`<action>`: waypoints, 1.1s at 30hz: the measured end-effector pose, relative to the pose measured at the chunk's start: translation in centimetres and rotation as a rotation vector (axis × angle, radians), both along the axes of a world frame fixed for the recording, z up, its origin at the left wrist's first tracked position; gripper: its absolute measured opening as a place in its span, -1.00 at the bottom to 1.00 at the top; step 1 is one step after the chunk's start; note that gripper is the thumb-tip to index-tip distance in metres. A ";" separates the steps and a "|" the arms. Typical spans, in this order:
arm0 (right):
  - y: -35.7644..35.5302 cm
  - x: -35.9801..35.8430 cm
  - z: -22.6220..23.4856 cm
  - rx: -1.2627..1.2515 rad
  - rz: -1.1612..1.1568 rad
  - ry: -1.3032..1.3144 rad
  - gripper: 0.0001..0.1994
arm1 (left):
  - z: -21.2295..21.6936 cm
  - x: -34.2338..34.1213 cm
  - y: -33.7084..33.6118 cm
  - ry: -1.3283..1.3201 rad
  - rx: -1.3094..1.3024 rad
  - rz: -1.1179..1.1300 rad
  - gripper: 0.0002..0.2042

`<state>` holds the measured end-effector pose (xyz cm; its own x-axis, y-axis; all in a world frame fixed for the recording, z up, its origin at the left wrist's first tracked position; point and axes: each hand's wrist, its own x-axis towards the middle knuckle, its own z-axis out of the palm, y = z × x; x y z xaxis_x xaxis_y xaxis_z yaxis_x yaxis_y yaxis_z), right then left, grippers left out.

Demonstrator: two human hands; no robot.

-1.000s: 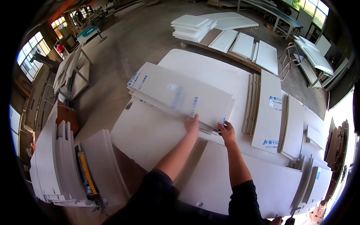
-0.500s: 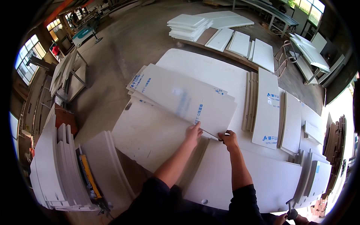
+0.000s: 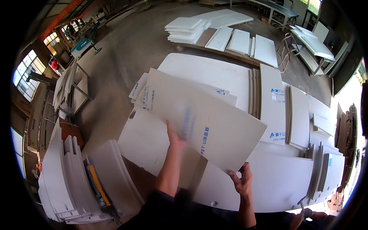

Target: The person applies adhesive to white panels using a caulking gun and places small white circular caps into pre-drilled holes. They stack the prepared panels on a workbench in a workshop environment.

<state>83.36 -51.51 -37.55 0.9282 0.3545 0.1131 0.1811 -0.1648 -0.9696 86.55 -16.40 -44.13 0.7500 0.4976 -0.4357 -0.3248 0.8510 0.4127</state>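
A white panel (image 3: pixel 226 122) with blue print is raised and tilted over the white work table, its near right corner toward me. My left hand (image 3: pixel 175 138) is closed on its near long edge, thumb on top, the other fingers hidden underneath. At the near right corner, my right hand (image 3: pixel 243 180) grips the panel with the thumb in front and the fingertips behind. Under its left end lies a stack of similar panels (image 3: pixel 139 85), partly covered.
Panels stand upright at the left, beside a yellow caulking gun (image 3: pixel 98 186). More printed panels (image 3: pixel 273 111) lie on the right. Another person's hand (image 3: pixel 297 221) shows at the lower right near a hammer (image 3: pixel 302 203). Beyond the table, a low platform (image 3: pixel 234 56) carries white boards.
The panel has come up off the stack and shifted right and toward me. My left hand has slid left along its edge; my right hand has moved nearer with its corner.
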 end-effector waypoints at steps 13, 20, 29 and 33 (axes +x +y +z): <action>-4.4 -3.0 -2.6 -0.462 -0.173 -0.568 -0.83 | -2.7 6.8 -1.6 -1.396 -0.039 -0.795 -0.73; -5.8 -2.8 -2.0 -0.465 -0.166 -0.570 -0.74 | -6.9 5.6 -2.0 -1.269 -0.031 -0.747 -0.73; -7.3 -5.7 -0.2 -0.564 -0.187 -0.518 -0.51 | -8.2 9.6 -6.6 -1.439 -0.096 -0.909 -0.64; -8.8 -7.1 -0.5 -0.544 -0.184 -0.398 -0.41 | -7.3 12.4 -10.7 -1.384 -0.138 -0.959 -0.64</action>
<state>76.23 -60.30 -38.01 0.9031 0.2987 0.3084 0.4286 -0.6698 -0.6064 98.98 -27.06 -51.48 0.5667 -0.3143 0.7617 0.2655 0.9447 0.1923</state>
